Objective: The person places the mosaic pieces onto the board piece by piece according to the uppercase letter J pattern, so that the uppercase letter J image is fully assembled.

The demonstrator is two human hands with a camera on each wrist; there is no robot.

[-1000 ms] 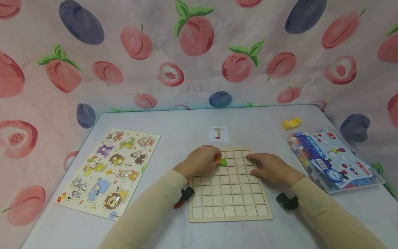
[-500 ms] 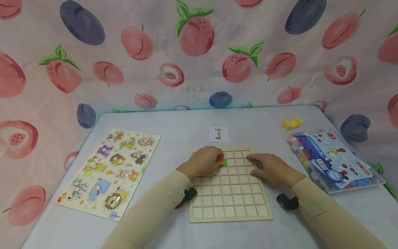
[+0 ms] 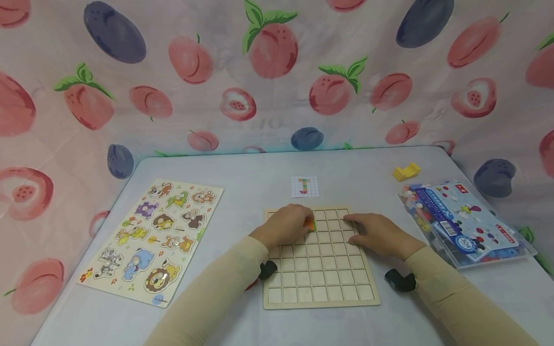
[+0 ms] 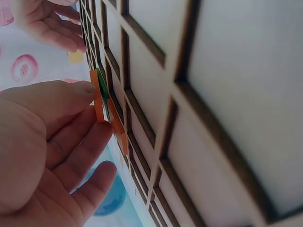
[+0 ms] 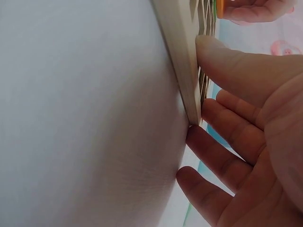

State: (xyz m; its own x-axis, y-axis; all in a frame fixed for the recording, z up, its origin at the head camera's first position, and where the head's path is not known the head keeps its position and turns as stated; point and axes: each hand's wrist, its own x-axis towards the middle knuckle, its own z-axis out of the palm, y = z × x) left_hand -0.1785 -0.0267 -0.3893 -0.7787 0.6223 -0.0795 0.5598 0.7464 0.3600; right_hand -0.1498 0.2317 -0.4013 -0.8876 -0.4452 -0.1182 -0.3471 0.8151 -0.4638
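My left hand (image 3: 286,224) pinches a thin orange square tile (image 4: 97,97) between thumb and fingers, over the far part of a wooden grid board (image 3: 321,305). In the left wrist view, the held tile is tilted on edge in front of a green tile (image 4: 102,84) in the grid. Another orange tile (image 4: 118,124) lies beside the green one, hidden by my hand in the head view. My right hand (image 3: 380,235) rests at the board's right edge, fingers spread and fairly straight. The right wrist view shows its thumb against the board's rim (image 5: 182,71).
Beyond the board lies a small gridded card (image 3: 305,186) with a coloured J-shaped pattern. An animal puzzle board (image 3: 151,240) is at left. To the right are a clear lidded box of colourful pieces (image 3: 467,223) and a yellow piece (image 3: 406,171).
My left hand has shifted slightly to the right with the orange tile, which now hides more of the green tile. My right hand stays in place at the board's edge.
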